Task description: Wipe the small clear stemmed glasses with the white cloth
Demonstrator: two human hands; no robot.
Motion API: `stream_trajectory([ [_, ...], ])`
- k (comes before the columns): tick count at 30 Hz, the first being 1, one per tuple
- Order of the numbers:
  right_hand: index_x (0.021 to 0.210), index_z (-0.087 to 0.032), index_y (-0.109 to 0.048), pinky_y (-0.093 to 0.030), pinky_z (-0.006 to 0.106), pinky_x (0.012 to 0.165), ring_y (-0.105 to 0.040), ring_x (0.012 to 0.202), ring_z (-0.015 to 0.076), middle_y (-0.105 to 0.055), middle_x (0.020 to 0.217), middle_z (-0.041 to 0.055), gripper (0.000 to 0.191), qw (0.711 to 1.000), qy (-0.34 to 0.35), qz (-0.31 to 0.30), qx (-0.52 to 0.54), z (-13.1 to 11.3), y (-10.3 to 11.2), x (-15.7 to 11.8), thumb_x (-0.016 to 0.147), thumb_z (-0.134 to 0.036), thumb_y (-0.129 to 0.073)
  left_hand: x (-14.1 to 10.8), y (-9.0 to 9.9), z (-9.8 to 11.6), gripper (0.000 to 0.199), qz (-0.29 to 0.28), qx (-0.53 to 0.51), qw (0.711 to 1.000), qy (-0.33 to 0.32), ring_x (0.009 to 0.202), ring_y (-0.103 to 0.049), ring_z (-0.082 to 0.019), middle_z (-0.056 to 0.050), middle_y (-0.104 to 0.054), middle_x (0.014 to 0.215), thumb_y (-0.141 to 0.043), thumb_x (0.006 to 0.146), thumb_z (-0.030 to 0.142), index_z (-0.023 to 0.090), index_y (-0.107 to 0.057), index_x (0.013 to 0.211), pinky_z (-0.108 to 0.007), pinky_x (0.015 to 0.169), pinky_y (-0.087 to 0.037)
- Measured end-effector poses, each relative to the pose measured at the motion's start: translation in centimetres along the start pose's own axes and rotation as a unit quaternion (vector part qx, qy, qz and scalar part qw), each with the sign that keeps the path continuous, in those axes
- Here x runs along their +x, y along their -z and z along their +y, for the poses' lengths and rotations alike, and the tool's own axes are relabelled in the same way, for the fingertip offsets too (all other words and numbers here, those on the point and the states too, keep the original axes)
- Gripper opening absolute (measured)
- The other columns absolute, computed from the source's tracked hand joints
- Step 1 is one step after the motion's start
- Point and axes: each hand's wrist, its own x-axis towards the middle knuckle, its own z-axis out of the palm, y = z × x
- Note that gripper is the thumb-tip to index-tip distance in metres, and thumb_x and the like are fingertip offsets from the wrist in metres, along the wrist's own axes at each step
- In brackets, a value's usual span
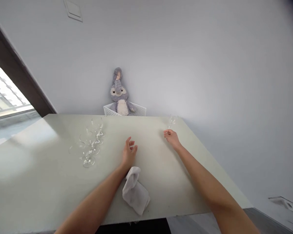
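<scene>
At the near edge of the tabletop (151, 156), a crumpled pale cloth (136, 196) lies close against the left wrist. Just beyond it, the left hand (129, 152) is raised a little on its side, fingers loosely curled and apart from the thumb, with nothing between them. To its left, well apart, a group of clear stemmed wine glasses (89, 160) stands in a rough line running away from the person, feet down and bowls up; they overlap too much to count

Farther out on the other side, the right hand (172, 137) reaches forward, fingers bent and held near one another, tips aimed left. Whether the tips meet, I cannot tell. Directly past this hand, near the far right corner, is clear stemware (171, 122), faint against the surface, its long axis looking roughly upright. The right hand is much the nearer of the two; its knuckles are just short of the foot, though contact cannot be made out. Beyond the far edge, a grey plush toy (122, 107) sits in a white perforated basket (139, 110) by the wall
</scene>
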Motion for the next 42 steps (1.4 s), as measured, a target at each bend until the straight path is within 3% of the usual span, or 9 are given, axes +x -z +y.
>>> stream_trajectory([
  [4,0.123,-0.020,-0.043,-0.030,0.019,0.043,-0.038,0.043,0.0066,-0.052,0.056,-0.0046,0.051,0.895,0.101,-0.424,0.100,-3.2,-1.3,-9.3,0.073,-0.025,-0.051,0.0,-0.1,0.5,0.049,0.029,-0.038,0.999,0.022,0.086,-0.054,-0.017,-0.007,-0.054,0.095,-0.054,0.072,0.025,0.021,-0.038,0.119,-0.033,0.074,-0.043],
  [7,0.132,-0.026,-0.029,-0.033,0.018,0.044,-0.042,0.045,0.0065,-0.057,0.061,-0.0046,0.063,0.837,0.126,-0.528,0.069,-4.5,-2.8,-13.8,0.073,-0.020,-0.051,0.0,0.1,1.9,0.046,0.053,-0.082,0.995,0.024,0.084,-0.054,-0.017,-0.007,-0.054,0.092,-0.054,0.071,0.022,0.020,-0.041,0.115,-0.032,0.073,-0.042],
  [13,0.110,-0.019,-0.055,-0.030,0.018,0.040,-0.036,0.039,0.0042,-0.054,0.058,-0.0038,0.035,0.884,0.156,-0.428,0.103,-5.1,-5.1,-14.7,0.076,-0.024,-0.047,-1.8,3.2,8.3,0.040,0.079,-0.212,0.970,-0.088,0.088,-0.053,-0.014,-0.005,-0.055,0.094,-0.052,0.075,0.023,0.023,-0.041,0.114,-0.031,0.078,-0.042],
  [17,0.124,-0.024,-0.043,-0.031,0.018,0.041,-0.038,0.041,0.0053,-0.055,0.056,-0.0055,0.051,0.865,0.154,-0.472,0.076,-5.4,-4.9,-15.2,0.073,-0.021,-0.051,-5.9,6.9,11.4,0.035,0.145,-0.276,0.944,-0.108,0.079,-0.054,-0.012,-0.003,-0.056,0.091,-0.052,0.076,0.025,0.025,-0.043,0.110,-0.029,0.074,-0.044],
  [20,0.127,-0.026,-0.039,-0.032,0.018,0.043,-0.041,0.042,0.0065,-0.054,0.052,-0.0068,0.058,0.854,0.162,-0.491,0.048,-5.1,-5.6,-16.2,0.071,-0.017,-0.051,-9.0,9.6,10.9,0.031,0.272,-0.311,0.905,-0.099,0.065,-0.052,-0.008,0.000,-0.054,0.084,-0.049,0.078,0.026,0.026,-0.043,0.108,-0.025,0.067,-0.044],
  [24,0.105,-0.019,-0.057,-0.027,0.018,0.038,-0.036,0.036,0.0058,-0.052,0.050,-0.0052,0.033,0.872,0.125,-0.465,0.093,-4.3,-7.0,-16.6,0.075,-0.023,-0.044,-10.3,12.9,8.2,0.028,0.374,-0.355,0.857,-0.006,0.059,-0.052,-0.006,0.001,-0.053,0.083,-0.046,0.079,0.029,0.027,-0.041,0.107,-0.022,0.060,-0.045],
  [30,0.086,-0.015,-0.059,-0.027,0.019,0.041,-0.037,0.041,0.0057,-0.048,0.051,-0.0051,0.021,0.891,0.120,-0.351,0.260,-5.0,-5.6,-14.2,0.070,-0.024,-0.049,-7.1,16.8,5.6,0.048,0.239,-0.491,0.793,0.270,0.078,-0.062,-0.019,-0.014,-0.052,0.103,-0.037,0.083,0.039,0.029,-0.016,0.125,-0.034,0.061,-0.051],
  [36,0.112,-0.019,-0.040,-0.026,0.019,0.038,-0.042,0.040,0.0075,-0.056,0.065,-0.0026,0.046,0.955,0.002,-0.116,0.272,-4.3,-4.8,-11.3,0.069,-0.030,-0.051,-4.6,17.2,4.9,0.054,0.157,-0.553,0.761,0.301,0.105,-0.053,-0.031,-0.021,-0.035,0.127,-0.034,0.083,0.050,0.038,-0.004,0.126,-0.044,0.063,-0.052],
  [42,0.100,-0.018,-0.045,-0.034,0.023,0.043,-0.049,0.046,0.0121,-0.056,0.063,-0.0004,0.045,0.992,-0.002,-0.072,0.108,-1.1,-5.8,-11.4,0.075,-0.054,-0.042,-4.1,17.2,4.3,0.034,0.160,-0.609,0.729,0.269,0.110,-0.049,-0.032,-0.020,-0.035,0.128,-0.029,0.084,0.051,0.029,-0.031,0.109,-0.046,0.065,-0.052],
])
